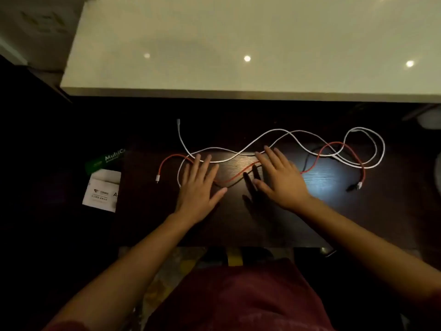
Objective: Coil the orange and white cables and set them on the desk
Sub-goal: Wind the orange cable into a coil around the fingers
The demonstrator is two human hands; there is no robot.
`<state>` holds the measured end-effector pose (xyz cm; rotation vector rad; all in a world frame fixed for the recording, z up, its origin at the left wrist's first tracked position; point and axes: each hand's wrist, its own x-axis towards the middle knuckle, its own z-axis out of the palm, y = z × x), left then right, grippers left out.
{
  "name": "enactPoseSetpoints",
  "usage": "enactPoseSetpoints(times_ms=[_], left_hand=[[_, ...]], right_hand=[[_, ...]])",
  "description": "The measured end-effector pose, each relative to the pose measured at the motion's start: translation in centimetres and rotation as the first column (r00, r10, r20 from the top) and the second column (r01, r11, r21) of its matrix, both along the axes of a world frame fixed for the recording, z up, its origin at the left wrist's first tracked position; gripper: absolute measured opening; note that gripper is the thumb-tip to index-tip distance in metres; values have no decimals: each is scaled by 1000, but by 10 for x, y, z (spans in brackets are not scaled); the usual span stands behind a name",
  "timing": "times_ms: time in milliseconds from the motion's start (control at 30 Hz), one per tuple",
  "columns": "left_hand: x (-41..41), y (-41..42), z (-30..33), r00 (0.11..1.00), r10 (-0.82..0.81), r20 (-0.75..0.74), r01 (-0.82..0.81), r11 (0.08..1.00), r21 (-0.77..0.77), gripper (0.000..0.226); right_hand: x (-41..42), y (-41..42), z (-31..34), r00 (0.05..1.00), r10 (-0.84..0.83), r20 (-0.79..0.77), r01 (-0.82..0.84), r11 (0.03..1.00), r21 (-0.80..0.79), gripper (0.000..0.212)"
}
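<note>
Both cables lie uncoiled and intertwined across the dark desk (238,223), from 9 o'clock to 3 o'clock of the view. The orange cable (235,179) runs from a plug end at 9 o'clock (157,178), under both hands, to a second plug at 3 o'clock (359,185). The white cable (253,139) snakes above it, one end standing at 11 o'clock (178,121), with loose loops massed at 2 o'clock. Judgement: both are light, limp and smooth-jacketed; they should bend freely but will tend to spring out of a coil and snag where they cross. The sound place to take hold is a free plug end, the orange one at 9 o'clock being clearest of the tangle. The left hand (198,185) lies flat, palm down, fingers straight and spread over the cables, gripping nothing. The right hand (279,177) is likewise flat and spread, fingers toward 11 o'clock, holding nothing. Whether the palms actually press the cables cannot be told.
</note>
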<state>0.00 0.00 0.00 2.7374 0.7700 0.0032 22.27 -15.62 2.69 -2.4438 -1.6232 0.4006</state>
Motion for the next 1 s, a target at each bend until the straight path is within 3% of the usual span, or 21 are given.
enactPoseSetpoints(times_ms=[167, 300, 400, 500, 600, 700, 800, 867, 933, 1000], left_hand=[[25, -8, -14, 979, -96, -178, 85, 994, -67, 73], [24, -14, -23, 985, -106, -134, 94, 991, -93, 40], [25, -14, -22, 995, -36, -88, 28, 995, -93, 41], [21, -3, -12, 999, 40, -16, -41, 997, -59, 38], [12, 19, 3, 993, 115, 37, -112, 991, -72, 34], [6, 38, 28, 977, 192, 89, -178, 973, -147, 34], [7, 42, 53, 926, 340, 165, -254, 884, -393, 24], [14, 39, 69, 888, 429, 167, -270, 779, -566, 32], [25, 33, 80, 837, 519, 172, -248, 641, -727, 33], [36, 25, 93, 803, 559, 208, -185, 565, -804, 33]], right_hand=[[6, 19, -24, 991, 136, 8, -135, 987, -84, 60], [10, 19, -37, 979, 200, -28, -201, 979, -34, 33], [13, 19, -21, 928, 192, -321, -199, 980, 11, 25], [16, 21, 8, 762, 17, -647, 7, 999, 34, 18], [22, 23, 55, 508, -64, -859, 251, 965, 77, 34], [34, 18, 105, 200, -13, -980, 451, 889, 81, 42], [45, 1, 131, -19, 154, -988, 518, 847, 122, 43], [50, -10, 137, -73, 249, -966, 537, 826, 172, 47], [55, -21, 131, -104, 219, -970, 573, 810, 122, 45], [57, -34, 120, 22, 96, -995, 589, 803, 90, 35]])
